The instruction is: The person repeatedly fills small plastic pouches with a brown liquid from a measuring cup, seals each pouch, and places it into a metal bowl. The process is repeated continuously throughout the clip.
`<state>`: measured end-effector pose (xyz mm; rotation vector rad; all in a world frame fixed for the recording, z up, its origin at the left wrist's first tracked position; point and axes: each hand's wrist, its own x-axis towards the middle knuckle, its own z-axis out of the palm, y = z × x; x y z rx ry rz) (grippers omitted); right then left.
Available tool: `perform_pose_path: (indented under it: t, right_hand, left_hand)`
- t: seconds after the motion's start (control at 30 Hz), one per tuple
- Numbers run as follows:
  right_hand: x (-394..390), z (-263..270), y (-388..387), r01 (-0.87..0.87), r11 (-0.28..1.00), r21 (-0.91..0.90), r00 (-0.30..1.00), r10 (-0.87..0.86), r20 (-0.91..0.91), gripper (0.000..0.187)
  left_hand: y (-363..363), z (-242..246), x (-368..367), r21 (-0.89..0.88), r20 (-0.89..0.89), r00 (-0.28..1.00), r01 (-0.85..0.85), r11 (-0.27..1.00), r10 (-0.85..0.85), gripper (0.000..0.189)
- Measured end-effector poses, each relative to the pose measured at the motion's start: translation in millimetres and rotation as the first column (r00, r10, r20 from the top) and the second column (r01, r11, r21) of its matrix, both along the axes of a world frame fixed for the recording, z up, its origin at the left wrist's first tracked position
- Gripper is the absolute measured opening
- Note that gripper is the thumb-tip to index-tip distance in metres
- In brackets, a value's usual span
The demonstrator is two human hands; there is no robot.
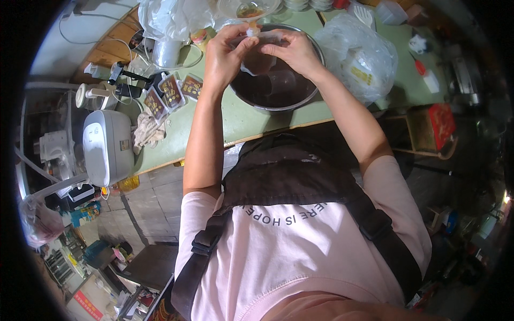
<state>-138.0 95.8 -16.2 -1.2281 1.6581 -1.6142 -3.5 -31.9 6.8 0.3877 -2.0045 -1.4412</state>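
Note:
Both of my hands are raised over a large metal bowl [277, 107] of dark liquid. My left hand [231, 52] pinches the white spout [253, 31] of a spouted plastic pouch [259, 63] between thumb and fingers. At the pouch's right upper edge, my right hand [293, 52] grips it between thumb and fingers. The pouch hangs tilted over the bowl and shows brown in its lower part; whether its spout is capped I cannot tell. A clear cup-like vessel [281, 82] appears inside the bowl. Several filled brown pouches [171, 91] with gold writing lie left of the bowl.
A clear plastic bag [357, 64] lies right of the bowl. Beyond the bowl is a clear bowl [249, 9] with food. A crumpled cloth [148, 130] and a white rice cooker [108, 148] stand at the left table edge. A red marker-like object [419, 67] lies far right.

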Motion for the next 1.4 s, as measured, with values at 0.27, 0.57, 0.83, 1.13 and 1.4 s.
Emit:
perform_pose_path:
  t: [0.27,0.57,0.83,1.13,1.4]
  right_hand:
    - [-4,-6,1,0.015,0.999,0.031,0.999,-0.013,-0.046,0.029]
    - [-21,44,11,0.013,0.957,-0.288,0.999,-0.021,-0.024,0.043]
    - [-10,98,17,-0.054,0.964,-0.259,0.986,0.01,-0.169,0.035]
    - [-6,109,19,-0.024,0.967,-0.255,0.89,-0.095,-0.446,0.03]
    - [-21,92,23,-0.031,0.946,-0.323,0.876,-0.13,-0.465,0.015]
  left_hand:
    - [5,4,3,0.039,0.016,1.0,0.02,0.999,-0.021,0.032]
    - [7,5,3,0.126,-0.042,0.998,0.056,0.99,-0.051,0.027]
    - [8,8,0,0.111,0.005,0.997,0.078,0.991,-0.079,0.028]
    - [12,8,1,0.127,0.013,0.996,0.089,0.988,-0.091,0.029]
    - [18,1,1,0.141,0.044,0.99,0.125,0.982,-0.132,0.025]
